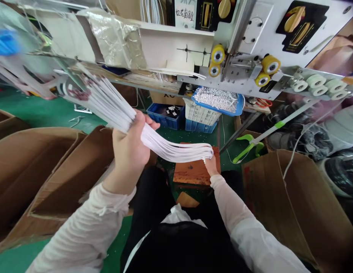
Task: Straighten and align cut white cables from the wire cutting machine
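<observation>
A thick bundle of white cords (pixel 167 146) runs from the upper left down to the middle of the view. My left hand (pixel 130 142) is raised and closed round the bundle near its middle. Beyond that grip the cords fan out toward the upper left. My right hand (pixel 211 163) is lower, closed on the bundle's other end, just above a small wooden stool (pixel 193 171). Both arms wear pale sleeves.
Open cardboard boxes stand at left (pixel 42 170) and right (pixel 295 197). A machine with yellow rollers (pixel 261 64) and white rollers (pixel 315 83) spans the top. Blue crates (pixel 165 115) and a basket of small white pieces (pixel 216 100) sit on the green floor (pixel 45 113) beneath it.
</observation>
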Available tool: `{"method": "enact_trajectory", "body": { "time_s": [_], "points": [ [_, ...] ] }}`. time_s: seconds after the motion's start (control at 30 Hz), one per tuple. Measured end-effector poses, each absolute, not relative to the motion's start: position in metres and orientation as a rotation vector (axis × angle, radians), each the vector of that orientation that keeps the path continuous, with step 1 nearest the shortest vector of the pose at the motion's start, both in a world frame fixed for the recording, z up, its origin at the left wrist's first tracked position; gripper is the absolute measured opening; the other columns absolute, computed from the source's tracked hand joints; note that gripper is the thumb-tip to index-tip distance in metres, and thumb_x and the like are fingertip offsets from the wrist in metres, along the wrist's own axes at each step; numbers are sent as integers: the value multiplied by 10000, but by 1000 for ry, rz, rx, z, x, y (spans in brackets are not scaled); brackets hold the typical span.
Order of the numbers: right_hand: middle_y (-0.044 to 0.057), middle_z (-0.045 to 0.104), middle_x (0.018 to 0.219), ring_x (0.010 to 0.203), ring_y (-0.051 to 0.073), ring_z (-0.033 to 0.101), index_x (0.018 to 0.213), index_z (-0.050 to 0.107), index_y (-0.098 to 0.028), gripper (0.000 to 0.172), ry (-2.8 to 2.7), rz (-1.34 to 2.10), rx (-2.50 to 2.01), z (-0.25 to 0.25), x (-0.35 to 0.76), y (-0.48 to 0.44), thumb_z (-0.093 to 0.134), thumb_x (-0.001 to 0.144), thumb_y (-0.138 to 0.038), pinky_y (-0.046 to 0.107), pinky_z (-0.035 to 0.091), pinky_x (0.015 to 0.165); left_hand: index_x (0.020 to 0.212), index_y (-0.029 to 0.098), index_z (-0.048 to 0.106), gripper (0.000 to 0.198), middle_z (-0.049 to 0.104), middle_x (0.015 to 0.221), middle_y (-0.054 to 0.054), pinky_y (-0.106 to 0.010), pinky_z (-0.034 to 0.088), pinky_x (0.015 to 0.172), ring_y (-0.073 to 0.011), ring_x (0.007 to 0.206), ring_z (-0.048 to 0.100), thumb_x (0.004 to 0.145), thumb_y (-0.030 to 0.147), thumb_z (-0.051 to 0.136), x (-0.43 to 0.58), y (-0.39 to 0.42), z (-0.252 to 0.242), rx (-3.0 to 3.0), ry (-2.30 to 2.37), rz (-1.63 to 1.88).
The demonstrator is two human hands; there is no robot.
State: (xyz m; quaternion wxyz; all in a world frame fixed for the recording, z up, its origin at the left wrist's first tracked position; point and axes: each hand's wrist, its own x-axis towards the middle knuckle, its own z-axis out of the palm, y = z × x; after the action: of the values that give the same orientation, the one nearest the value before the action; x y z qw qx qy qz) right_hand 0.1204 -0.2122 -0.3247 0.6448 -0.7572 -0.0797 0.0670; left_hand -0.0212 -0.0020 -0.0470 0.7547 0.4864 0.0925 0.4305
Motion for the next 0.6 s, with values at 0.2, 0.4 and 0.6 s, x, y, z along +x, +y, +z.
{"method": "enact_trajectory", "body": {
  "time_s": [0.2, 0.4, 0.6],
  "points": [
    [90, 679, 1022, 966, 219, 598, 1044, 620, -143, 362, -306, 124, -1740, -324, 118, -214, 459, 726, -209, 323, 467, 892, 668, 249, 649, 170, 546, 624, 50, -308, 498, 682, -118, 622, 498, 660, 261, 819, -39, 8, -63, 955, 328, 1003],
    [106, 677, 1065, 990, 224, 591, 1074, 617, -132, 385, -314, 184, -1763, -328, 113, -214, 458, 726, -174, 332, 456, 926, 646, 288, 623, 171, 559, 610, 76, -343, 489, 722, -133, 624, 488, 679, 277, 790, -52, 15, -80, 958, 490, 1006],
    [115, 690, 1027, 940, 219, 613, 1052, 625, -108, 352, -279, 298, -1787, -318, 110, -216, 454, 758, -200, 320, 481, 862, 671, 259, 595, 159, 560, 635, 88, -297, 490, 785, -117, 662, 473, 741, 201, 726, -69, 26, -101, 805, 575, 936]
  ]
}}
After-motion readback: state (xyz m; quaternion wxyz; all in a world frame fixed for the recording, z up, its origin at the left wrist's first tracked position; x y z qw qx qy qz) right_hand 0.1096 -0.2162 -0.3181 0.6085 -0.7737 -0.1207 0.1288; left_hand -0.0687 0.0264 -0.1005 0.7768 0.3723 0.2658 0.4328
